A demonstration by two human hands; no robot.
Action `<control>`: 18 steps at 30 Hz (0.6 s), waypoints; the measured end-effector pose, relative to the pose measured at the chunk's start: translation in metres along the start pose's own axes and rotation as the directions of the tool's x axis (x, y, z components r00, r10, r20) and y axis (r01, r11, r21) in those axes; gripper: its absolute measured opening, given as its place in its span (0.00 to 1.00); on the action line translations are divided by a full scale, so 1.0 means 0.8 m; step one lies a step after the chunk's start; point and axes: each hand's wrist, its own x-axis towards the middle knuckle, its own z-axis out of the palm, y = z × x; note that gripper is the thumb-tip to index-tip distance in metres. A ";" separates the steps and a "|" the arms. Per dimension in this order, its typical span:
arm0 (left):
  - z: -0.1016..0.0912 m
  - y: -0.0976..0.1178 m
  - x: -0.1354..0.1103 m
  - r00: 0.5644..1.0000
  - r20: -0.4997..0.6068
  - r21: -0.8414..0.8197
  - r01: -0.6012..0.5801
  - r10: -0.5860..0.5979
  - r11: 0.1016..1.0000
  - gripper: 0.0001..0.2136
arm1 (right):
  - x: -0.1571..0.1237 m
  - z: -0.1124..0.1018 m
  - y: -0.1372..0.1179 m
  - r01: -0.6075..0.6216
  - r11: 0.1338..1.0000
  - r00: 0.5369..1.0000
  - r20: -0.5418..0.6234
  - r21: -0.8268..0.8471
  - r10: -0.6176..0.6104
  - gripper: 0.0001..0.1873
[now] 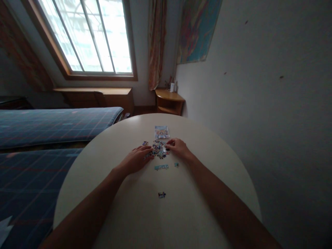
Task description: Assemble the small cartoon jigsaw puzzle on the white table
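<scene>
A heap of small jigsaw puzzle pieces (159, 149) lies on a round, pale table (140, 214). At the heap's left edge rests my left hand (140, 156), palm down with fingers stretched over the nearest pieces. My right hand (178, 147) is at the right edge, thumb and fingers drawn together around what looks like one puzzle piece, mostly hidden. Closer to me lies a joined strip of light blue pieces (161, 167), with a small bluish piece (176, 165) to its right. Another dark, joined-looking bit of puzzle (162, 195) sits nearer still.
Behind the heap is a flat picture card (162, 132). A bed with a plaid mattress (52, 126) borders the table on the left, and a white wall (259, 103) stands on the right. A corner shelf (169, 95) and a window (88, 38) are beyond.
</scene>
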 end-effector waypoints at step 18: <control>-0.009 0.002 -0.001 0.996 -0.019 0.048 0.088 -0.087 0.995 0.17 | -0.017 -0.010 -0.006 0.062 0.986 0.993 -0.087 -0.155 -0.076 0.12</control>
